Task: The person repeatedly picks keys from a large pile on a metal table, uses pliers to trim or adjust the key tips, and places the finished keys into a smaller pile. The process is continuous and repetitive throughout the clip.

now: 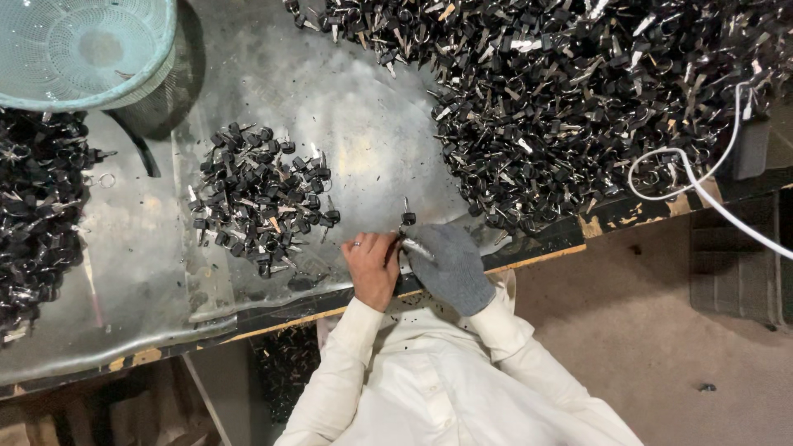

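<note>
While both hands meet at the tabletop [363, 157] edge, the bare left hand [372, 266] and gloved right hand [450, 266] pinch one key [408, 218] between their fingers, piles within reach.

No packages, labels, signs or screens show anywhere — not on the bench, not beside it.

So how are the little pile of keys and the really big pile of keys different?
The small pile lies to the left of the hands, while the big pile spreads across the far right of the metal table. The small pile is compact with bare metal all around it; the big pile runs off the picture's top edge. The small pile looks mostly black; the big one shows more silver blades. Both hold black-headed keys.
</note>
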